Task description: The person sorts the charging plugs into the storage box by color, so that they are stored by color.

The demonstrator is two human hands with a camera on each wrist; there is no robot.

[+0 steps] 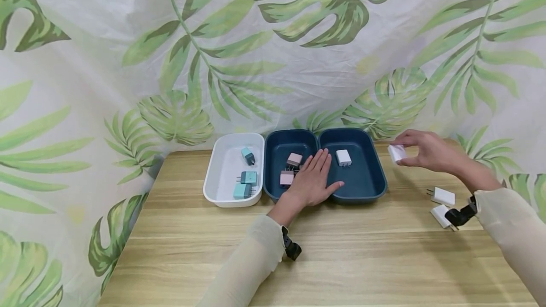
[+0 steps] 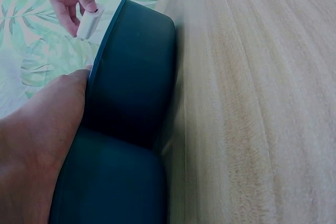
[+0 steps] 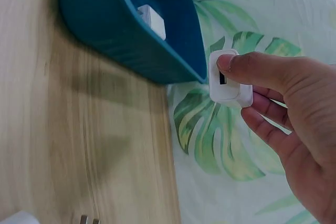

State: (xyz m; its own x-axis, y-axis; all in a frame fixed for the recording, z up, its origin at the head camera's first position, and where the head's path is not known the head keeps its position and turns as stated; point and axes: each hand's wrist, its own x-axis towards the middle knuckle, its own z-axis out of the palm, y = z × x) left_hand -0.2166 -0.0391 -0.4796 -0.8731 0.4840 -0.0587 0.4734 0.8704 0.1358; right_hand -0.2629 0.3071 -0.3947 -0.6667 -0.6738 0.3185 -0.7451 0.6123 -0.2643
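Note:
My right hand pinches a white USB charger between thumb and fingers, above the table just right of the right-hand blue bin. In the right wrist view the charger's dark USB slot shows beside the thumb. My left hand lies flat with straight fingers over the adjoining rims of the two blue bins. One white charger lies in the right-hand blue bin. Pink chargers sit in the middle blue bin, partly hidden by the left hand.
A white bin at the left holds teal chargers. Two white chargers lie on the wooden table near the right forearm. Behind the bins hangs a leaf-patterned cloth.

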